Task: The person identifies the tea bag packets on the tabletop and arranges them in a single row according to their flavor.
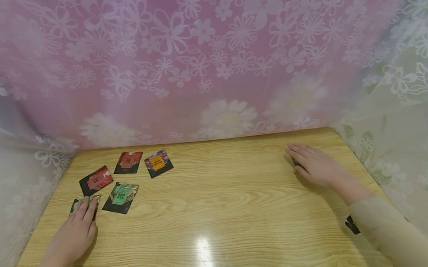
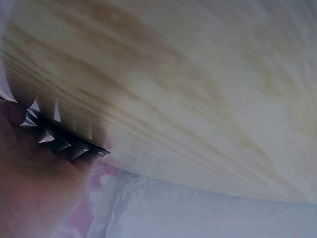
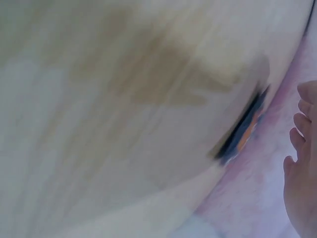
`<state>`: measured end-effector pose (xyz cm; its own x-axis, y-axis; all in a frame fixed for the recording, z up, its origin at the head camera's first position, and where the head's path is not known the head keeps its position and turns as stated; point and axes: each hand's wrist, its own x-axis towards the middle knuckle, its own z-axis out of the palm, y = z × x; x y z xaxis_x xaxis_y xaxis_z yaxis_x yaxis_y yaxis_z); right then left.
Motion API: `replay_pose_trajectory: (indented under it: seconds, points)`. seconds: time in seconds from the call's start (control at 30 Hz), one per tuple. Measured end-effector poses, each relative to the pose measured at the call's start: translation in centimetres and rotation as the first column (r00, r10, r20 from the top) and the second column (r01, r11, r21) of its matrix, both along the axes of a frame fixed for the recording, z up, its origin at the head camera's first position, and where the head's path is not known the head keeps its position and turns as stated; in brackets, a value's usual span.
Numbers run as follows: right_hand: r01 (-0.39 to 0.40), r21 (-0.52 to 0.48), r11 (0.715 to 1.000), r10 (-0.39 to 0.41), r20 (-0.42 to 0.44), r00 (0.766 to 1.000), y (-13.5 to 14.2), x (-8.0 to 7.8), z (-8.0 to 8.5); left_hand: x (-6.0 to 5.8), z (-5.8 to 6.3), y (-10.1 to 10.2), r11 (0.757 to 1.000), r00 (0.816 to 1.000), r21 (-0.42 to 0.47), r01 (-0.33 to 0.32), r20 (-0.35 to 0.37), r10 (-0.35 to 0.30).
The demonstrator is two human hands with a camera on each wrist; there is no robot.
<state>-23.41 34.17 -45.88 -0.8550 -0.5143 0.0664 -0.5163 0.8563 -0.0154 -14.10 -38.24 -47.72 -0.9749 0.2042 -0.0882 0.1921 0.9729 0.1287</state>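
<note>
At the table's left side my left hand (image 1: 76, 229) rests with straight fingers on a small black and green packet (image 1: 73, 204), which it partly covers. In the left wrist view, that packet's dark edge (image 2: 69, 134) runs between my fingers and the wood. Over on the right, my right hand (image 1: 317, 166) is above another dark packet (image 1: 297, 164), mostly hidden in the head view. The right wrist view shows this packet's orange patch (image 3: 247, 131), with a gap between it and my loosely bent fingers.
Near my left hand lie a green-labelled packet (image 1: 120, 197), two red packets (image 1: 96, 180) (image 1: 128, 162) and an orange-labelled packet (image 1: 158, 163). They lie on a wood-grain table (image 1: 217, 190). A pink floral curtain (image 1: 210, 68) hangs behind its far edge. A small black piece (image 1: 352, 225) shows beside my right sleeve.
</note>
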Motion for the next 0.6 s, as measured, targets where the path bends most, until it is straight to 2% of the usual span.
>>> replay_pose_trajectory:
  seconds: [0.2, 0.43, 0.6]
  points:
    - [-0.045, -0.012, 0.999, 0.045, 0.020, 0.999, -4.1, -0.9, 1.0, 0.0, 0.0, 0.0, 1.000, 1.000, 0.002, -0.001, -0.012, 0.001]
    - [-0.118, -0.048, 0.992, 0.118, -0.009, 0.993, -8.8, -2.4, 1.3, 0.1, 0.0, -0.1, 1.000, 1.000, 0.005, -0.005, 0.000, 0.005]
    - [-0.162, -0.043, 0.986, 0.163, 0.004, 0.987, -12.4, -3.5, 1.7, 0.1, 0.0, -0.1, 1.000, 1.000, 0.018, -0.006, 0.000, 0.006]
